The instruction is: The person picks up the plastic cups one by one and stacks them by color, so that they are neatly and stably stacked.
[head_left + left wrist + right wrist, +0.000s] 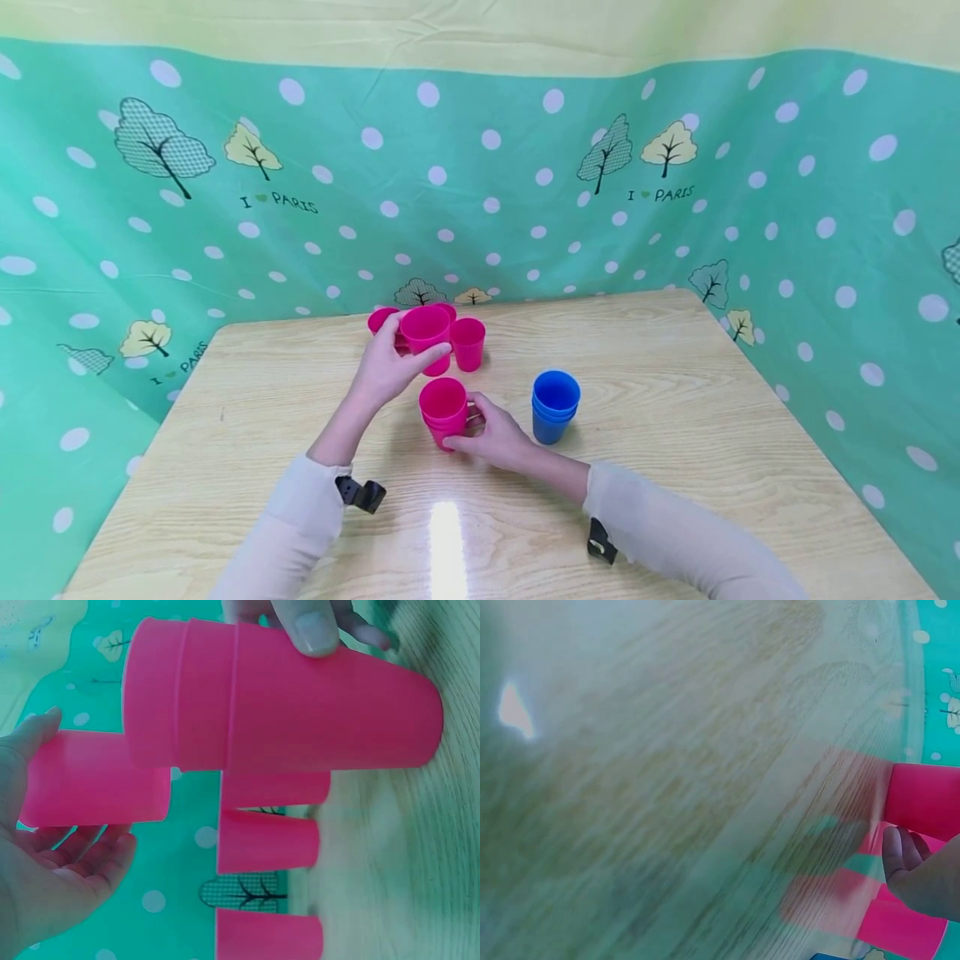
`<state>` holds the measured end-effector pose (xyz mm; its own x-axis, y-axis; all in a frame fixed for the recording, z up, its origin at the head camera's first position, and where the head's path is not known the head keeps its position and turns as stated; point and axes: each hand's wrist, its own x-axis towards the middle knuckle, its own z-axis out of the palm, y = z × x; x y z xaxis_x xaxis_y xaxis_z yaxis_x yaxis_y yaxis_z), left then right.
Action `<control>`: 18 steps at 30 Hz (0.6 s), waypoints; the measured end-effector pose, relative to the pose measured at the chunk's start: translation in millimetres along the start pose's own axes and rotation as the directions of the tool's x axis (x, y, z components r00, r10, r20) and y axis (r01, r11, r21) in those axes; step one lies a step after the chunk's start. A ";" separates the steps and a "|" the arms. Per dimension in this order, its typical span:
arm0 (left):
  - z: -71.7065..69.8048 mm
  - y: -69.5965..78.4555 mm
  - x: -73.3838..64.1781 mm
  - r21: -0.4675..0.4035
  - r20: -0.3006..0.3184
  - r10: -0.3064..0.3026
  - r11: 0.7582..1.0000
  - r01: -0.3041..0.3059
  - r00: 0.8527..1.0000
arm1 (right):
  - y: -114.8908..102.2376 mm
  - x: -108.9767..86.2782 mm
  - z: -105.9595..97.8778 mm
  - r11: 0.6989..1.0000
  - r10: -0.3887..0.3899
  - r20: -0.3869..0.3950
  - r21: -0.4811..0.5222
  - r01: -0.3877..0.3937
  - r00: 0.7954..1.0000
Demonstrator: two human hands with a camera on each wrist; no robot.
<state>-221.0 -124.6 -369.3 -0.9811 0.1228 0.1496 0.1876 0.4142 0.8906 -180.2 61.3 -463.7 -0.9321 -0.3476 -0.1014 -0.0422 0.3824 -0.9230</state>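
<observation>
1. The person's left-hand grip [386,367] is partly open, fingers and thumb bent around one pink cup [426,329], held upright and raised off the worktop [285,400].
2. The right-hand grip [498,435] is curled about the side of a pink stack [442,421] of nested cups, thumb on the near side; the stack stands upright on the worktop, nearer the person than the raised cup.
3. More pink cups [469,346] stand near the far edge, some partly hidden behind the raised one.
4. Nested blue cups [553,412] stand upright, right of the pink stack.
</observation>
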 end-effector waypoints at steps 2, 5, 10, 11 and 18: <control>-0.8 3.3 -1.4 0.002 0.005 0.003 1.000 -0.003 1.000 | 0.3 0.3 0.1 1.000 -0.001 0.001 -0.003 0.001 1.000; -2.1 7.7 -3.3 0.010 0.014 0.009 1.000 -0.009 1.000 | 0.4 0.3 0.2 1.000 -0.005 0.001 -0.002 0.005 1.000; -4.4 12.6 -5.9 0.021 0.025 0.005 1.000 -0.006 1.000 | -0.4 0.0 0.0 1.000 -0.010 -0.003 0.005 0.010 1.000; -4.9 13.2 -6.5 0.020 0.028 0.003 1.000 -0.004 1.000 | -0.7 -0.2 -0.1 1.000 -0.009 -0.002 0.006 0.009 1.000; -6.9 18.4 -11.1 0.000 0.051 0.027 1.000 -0.027 0.998 | -2.6 -0.5 -1.3 1.000 -0.006 0.008 0.005 0.006 1.000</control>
<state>-207.0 -124.6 -351.6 -0.9720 0.1796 0.1514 0.2140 0.4108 0.8862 -180.1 61.6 -460.8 -0.9289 -0.3569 -0.0991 -0.0459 0.3763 -0.9253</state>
